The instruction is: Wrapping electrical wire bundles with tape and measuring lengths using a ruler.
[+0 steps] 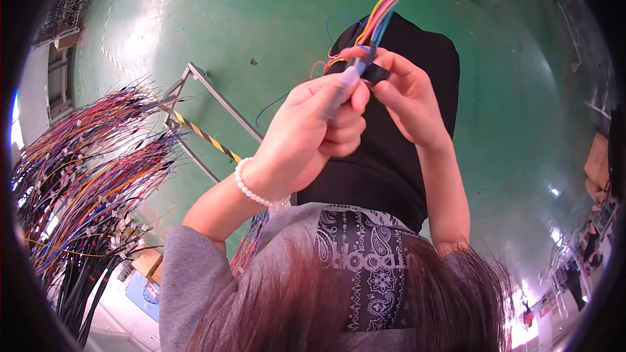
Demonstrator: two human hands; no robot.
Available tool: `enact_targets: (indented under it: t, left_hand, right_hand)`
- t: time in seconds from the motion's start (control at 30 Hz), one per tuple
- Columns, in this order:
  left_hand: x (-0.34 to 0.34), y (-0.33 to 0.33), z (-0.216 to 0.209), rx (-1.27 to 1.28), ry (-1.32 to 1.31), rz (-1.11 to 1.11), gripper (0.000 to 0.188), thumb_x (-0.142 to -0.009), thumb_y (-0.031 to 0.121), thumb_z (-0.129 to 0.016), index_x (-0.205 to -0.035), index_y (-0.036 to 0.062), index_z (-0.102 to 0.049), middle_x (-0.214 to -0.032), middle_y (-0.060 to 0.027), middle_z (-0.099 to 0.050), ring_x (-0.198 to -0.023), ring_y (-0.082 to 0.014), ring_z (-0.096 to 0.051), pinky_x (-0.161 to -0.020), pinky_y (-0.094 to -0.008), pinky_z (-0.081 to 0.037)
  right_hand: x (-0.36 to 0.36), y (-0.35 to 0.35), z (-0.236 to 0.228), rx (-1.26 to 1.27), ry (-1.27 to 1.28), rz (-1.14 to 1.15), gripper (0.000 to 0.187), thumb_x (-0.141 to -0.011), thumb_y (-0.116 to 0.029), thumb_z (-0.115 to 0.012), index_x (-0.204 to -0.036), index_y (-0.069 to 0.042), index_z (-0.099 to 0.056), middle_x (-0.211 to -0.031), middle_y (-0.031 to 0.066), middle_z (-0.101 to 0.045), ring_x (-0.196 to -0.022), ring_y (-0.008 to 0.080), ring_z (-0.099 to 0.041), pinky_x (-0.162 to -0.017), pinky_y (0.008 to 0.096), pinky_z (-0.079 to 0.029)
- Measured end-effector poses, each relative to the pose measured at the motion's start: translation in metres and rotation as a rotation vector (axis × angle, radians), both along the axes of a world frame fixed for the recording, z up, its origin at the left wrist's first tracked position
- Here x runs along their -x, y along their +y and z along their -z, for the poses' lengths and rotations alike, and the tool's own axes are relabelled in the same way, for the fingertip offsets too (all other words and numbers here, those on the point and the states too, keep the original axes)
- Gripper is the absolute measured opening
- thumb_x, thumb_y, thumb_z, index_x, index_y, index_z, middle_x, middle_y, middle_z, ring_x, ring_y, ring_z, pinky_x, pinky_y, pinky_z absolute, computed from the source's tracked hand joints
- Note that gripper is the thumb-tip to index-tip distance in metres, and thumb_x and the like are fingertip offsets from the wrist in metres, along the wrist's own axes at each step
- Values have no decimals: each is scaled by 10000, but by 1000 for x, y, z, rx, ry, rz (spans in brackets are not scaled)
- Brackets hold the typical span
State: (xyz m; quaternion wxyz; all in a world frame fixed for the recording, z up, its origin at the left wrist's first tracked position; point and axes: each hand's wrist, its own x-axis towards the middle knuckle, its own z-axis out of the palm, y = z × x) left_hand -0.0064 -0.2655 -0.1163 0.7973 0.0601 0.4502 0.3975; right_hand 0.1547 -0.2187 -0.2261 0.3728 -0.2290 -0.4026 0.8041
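Note:
A bundle of coloured wires (pixel 379 18) in yellow, pink, red and blue runs down from the upper edge into my hands. My left hand (pixel 323 114) is closed around the bundle, its thumb pressed along the wires. Close beside it, my right hand (pixel 411 94) has its fingers curled around a small black piece that looks like a roll of tape (pixel 375 73), touching the bundle. Thin loose red and blue wire ends (pixel 318 68) stick out to the left of the hands. The grip partly hides the wrapped part of the bundle.
Large bunches of multicoloured wires (pixel 98 150) hang at the left, with black cables (pixel 81 287) below. A metal frame (pixel 218 101) with yellow-black striped tape (pixel 205 140) stands nearby on the green floor (pixel 515 124). Cardboard boxes (pixel 596 163) lie at the far right.

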Motion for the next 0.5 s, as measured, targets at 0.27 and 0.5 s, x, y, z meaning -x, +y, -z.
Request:
enact_targets:
  t: [0.27, 0.5]
  left_hand:
    - [-12, -10, 30, -905, 1406, 215, 66, -886, 81, -598, -862, 33, -560, -578, -107, -487, -530, -264, -550, -492, -376, -419]
    - [-24, -14, 33, -1163, 1474, 227, 139, -699, 21, -638, -764, 33, -515, -636, -98, -538, -576, -302, -571, -509, -400, -458]
  right_hand:
    - [-14, -22, -91, -439, -656, 265, 373, -922, -205, -638, -1181, 55, -574, -1232, 136, -525, -1065, 193, -553, -934, 316, -443]
    - [26, -15, -98, -702, -690, 625, 279, -744, -75, -797, -925, 7, -602, -913, 50, -543, -773, 147, -519, -715, 255, -454]
